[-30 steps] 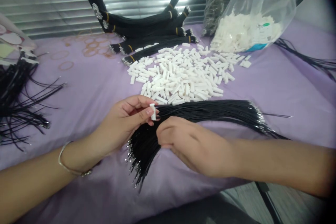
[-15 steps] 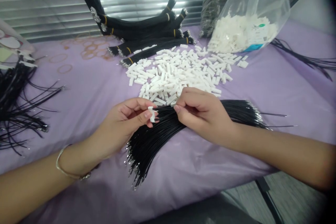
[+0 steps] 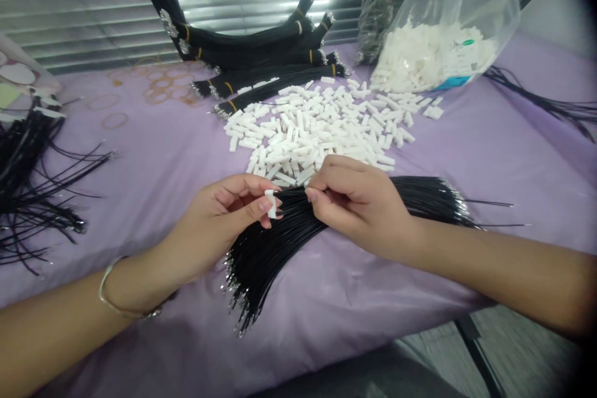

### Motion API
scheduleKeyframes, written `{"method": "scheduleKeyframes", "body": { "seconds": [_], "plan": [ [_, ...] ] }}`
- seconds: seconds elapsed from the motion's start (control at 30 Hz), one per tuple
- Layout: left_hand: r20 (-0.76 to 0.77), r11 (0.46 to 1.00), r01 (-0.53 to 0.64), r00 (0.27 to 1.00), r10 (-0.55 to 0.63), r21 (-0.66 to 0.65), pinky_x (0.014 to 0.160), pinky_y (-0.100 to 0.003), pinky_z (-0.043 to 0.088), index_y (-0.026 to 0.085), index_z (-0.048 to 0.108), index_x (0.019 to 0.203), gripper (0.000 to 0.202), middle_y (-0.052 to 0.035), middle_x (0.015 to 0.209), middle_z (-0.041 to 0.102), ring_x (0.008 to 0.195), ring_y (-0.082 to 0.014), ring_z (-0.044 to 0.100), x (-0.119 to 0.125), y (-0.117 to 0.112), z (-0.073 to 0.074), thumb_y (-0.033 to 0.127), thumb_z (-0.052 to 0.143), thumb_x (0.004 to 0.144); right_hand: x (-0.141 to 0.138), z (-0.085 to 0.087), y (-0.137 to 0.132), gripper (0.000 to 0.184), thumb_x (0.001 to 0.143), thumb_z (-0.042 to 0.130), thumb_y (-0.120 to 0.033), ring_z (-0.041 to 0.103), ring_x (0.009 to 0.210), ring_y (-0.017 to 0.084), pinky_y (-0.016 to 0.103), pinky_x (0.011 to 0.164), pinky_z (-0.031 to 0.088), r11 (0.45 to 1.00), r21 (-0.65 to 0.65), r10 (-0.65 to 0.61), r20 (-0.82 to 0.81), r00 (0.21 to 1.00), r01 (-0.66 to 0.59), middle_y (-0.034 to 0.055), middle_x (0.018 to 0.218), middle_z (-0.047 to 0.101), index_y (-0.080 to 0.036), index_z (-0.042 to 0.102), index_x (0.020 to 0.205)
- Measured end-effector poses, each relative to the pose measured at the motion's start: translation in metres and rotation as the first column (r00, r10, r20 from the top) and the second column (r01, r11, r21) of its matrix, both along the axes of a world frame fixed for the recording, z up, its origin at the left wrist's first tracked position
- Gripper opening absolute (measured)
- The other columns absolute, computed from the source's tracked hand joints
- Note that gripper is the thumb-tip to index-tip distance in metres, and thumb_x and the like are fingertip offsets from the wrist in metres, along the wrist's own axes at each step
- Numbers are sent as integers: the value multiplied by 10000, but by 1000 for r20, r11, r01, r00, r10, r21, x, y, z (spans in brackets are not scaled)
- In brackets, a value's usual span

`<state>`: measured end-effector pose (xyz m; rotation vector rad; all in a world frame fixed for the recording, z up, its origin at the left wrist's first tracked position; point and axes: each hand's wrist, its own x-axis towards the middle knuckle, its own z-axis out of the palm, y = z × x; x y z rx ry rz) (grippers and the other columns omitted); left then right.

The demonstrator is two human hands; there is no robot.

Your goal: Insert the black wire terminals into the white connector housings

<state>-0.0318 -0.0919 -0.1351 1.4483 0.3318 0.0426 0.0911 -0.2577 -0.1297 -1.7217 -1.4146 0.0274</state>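
Observation:
My left hand pinches a small white plastic connector between thumb and fingertips, just above a loose fan of black wires that lies on the purple cloth. My right hand is closed in a pinch right beside the connector, its fingertips on the wires; whether it grips a single wire I cannot tell. A heap of white connectors lies just beyond both hands. A thin bangle circles my left wrist.
Tied black wire bundles lean at the back. A clear bag of white connectors stands back right. More loose black wires spread at the left, rubber bands lie back left, and the table edge runs front right.
My right hand rose from the lower part of the wire fan up to the connector and now pinches there. My left hand has kept its hold, nearly still.

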Motion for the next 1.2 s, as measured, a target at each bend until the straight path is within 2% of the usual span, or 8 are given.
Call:
{"method": "scheduleKeyframes", "body": {
  "seconds": [0.53,0.9,1.03,1.2],
  "plan": [
    [2,998,-29,1000,29,-50,619,-181,436,167,658,872,119,-1,719,612,631,-85,530,1,-1,1,213,677,764,0,2,-1,143,816,522,-108,435,591,75,204,542,346,1000,-3,-21,13,1000,21,-16,620,447,-147,543,680],
    [-9,1000,8,1000,-7,30,624,-151,427,167,643,906,151,7,737,617,645,-64,534,0,1,-1,239,674,777,0,0,0,152,828,529,-111,438,600,63,179,557,344,1000,-8,18,16,1000,-18,-9,620,441,-103,578,684],
    [-27,995,14,1000,-12,95,608,-141,424,173,643,930,175,7,736,624,642,-60,539,0,1,-3,265,669,783,-1,-2,1,164,846,508,-127,437,607,68,188,570,344,998,-45,49,4,999,-49,-5,629,442,-94,589,707],
    [-20,993,41,999,-39,113,593,-131,437,190,655,895,136,26,742,637,603,-44,543,0,0,-3,240,678,771,-4,-3,2,183,870,485,-161,448,635,84,214,593,348,991,-101,88,6,996,-87,17,669,493,-84,600,751]
  ]
}}
